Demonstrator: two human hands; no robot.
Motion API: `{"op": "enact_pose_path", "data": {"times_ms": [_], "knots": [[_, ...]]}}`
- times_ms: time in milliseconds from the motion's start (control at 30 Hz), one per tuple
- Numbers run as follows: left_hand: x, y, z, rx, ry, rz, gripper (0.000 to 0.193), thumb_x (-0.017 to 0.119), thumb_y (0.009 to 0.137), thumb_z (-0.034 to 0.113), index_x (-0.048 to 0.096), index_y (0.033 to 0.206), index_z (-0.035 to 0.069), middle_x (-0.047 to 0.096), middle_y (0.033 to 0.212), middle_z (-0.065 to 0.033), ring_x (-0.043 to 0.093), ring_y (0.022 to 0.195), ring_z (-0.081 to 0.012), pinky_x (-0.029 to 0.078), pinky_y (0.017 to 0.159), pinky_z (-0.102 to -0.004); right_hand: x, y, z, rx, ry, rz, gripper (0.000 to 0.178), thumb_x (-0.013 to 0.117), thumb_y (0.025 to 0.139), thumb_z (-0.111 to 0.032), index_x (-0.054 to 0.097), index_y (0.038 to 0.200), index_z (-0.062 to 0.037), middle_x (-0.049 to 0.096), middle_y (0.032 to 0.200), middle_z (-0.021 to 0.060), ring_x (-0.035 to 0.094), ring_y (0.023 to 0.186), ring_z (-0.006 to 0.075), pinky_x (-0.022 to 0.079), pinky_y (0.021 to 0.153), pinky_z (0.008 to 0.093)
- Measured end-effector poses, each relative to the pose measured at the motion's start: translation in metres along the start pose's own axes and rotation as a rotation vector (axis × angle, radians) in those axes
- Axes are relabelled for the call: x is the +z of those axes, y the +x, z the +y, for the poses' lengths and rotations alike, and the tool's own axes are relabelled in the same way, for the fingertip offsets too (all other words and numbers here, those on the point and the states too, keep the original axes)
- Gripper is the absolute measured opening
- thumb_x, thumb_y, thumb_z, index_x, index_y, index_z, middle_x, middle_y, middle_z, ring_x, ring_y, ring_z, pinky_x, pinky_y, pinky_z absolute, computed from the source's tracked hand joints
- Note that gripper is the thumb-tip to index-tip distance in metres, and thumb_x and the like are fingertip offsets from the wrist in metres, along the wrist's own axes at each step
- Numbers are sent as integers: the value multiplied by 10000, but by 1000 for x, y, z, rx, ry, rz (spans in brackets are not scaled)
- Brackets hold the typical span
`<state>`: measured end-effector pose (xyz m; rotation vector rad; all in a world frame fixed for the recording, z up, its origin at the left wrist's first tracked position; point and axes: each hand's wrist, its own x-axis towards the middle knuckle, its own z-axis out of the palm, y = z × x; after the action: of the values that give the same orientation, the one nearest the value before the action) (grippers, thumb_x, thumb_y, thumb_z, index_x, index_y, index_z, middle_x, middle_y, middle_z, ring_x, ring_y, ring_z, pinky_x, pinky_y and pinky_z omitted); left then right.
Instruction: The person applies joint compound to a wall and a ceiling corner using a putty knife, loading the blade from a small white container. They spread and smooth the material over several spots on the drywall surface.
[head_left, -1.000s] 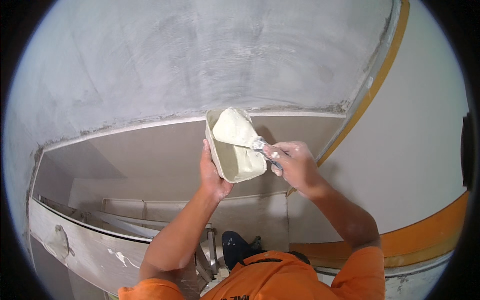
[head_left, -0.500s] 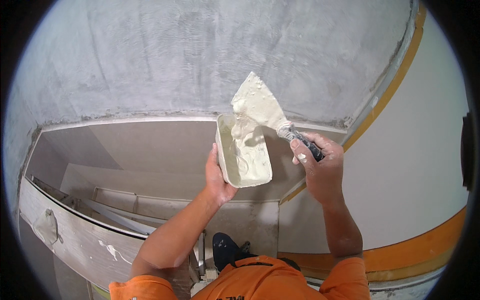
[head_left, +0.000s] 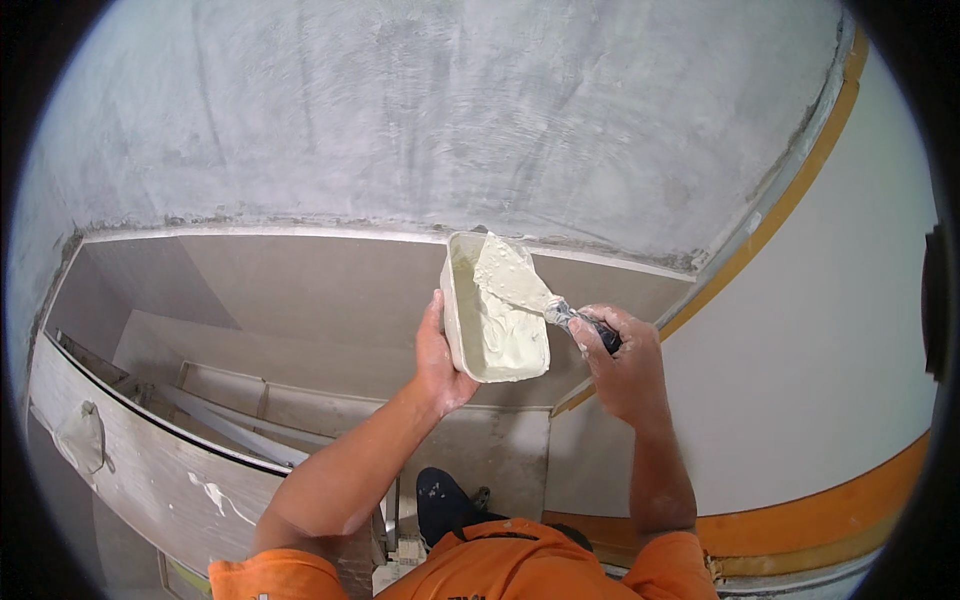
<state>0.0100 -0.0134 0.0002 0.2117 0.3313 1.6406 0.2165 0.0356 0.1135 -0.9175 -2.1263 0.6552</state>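
My left hand (head_left: 441,362) grips a white rectangular tub (head_left: 457,318) from its left side and underneath. Pale, creamy filler (head_left: 513,342) lies inside, heaped toward the tub's right and near end. In my right hand (head_left: 622,362) is a putty knife (head_left: 512,276), held by its dark, filler-smeared handle. Its broad blade is coated with filler and reaches over the tub's right rim, with the tip at the far end of the opening. Whether the blade touches the filler below is hard to tell. White smears mark my right thumb and fingers.
Ahead rises a grey skim-coated wall (head_left: 400,120), with a pale ledge edge (head_left: 300,236) along its foot. An orange-yellow strip (head_left: 790,200) borders a white panel (head_left: 800,330) at right. On the left, a filler-splashed board (head_left: 160,450) carries a whitish rag-like lump (head_left: 80,438).
The putty knife has come down and toward me, from above the tub's far end to within its opening. The tub has shifted slightly right.
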Motion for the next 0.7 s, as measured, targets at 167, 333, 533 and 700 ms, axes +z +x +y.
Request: {"op": "enact_pose_path", "data": {"times_ms": [167, 333, 533, 700], "knots": [[0, -2, 1, -5, 69, 8, 764, 320, 1067, 661, 389, 1581, 100, 509, 1540, -145, 540, 1387, -339, 434, 1165, -531, -1, 5, -10, -169, -227, -50, 285, 717, 952, -264, 721, 1073, -6, 682, 840, 165, 682, 784, 346, 523, 681, 431], [5, -4, 2, -2, 127, -5, 784, 309, 1063, 686, 393, 1577, 100, 522, 1523, -140, 554, 1370, -328, 451, 1151, -516, 19, -3, -9, -307, -541, -29, 331, 711, 953, -263, 688, 1219, -66, 632, 901, 117, 677, 827, 311, 554, 676, 450], [4, 0, -1, 53, 241, -39, 818, 319, 1048, 719, 389, 1579, 101, 534, 1505, -142, 566, 1346, -323, 464, 1141, -511, 17, -23, -9, -271, -744, -280, 287, 661, 955, -174, 678, 1235, -112, 623, 933, 107, 687, 889, 285, 577, 679, 439], [9, -2, 2, 8, 232, 91, 753, 295, 1067, 689, 459, 1526, 115, 576, 1451, -133, 610, 1280, -326, 515, 1080, -513, -13, -16, -33, -282, -660, -352, 234, 623, 954, -125, 689, 1176, -91, 631, 937, 121, 694, 889, 294, 588, 688, 432]]}}
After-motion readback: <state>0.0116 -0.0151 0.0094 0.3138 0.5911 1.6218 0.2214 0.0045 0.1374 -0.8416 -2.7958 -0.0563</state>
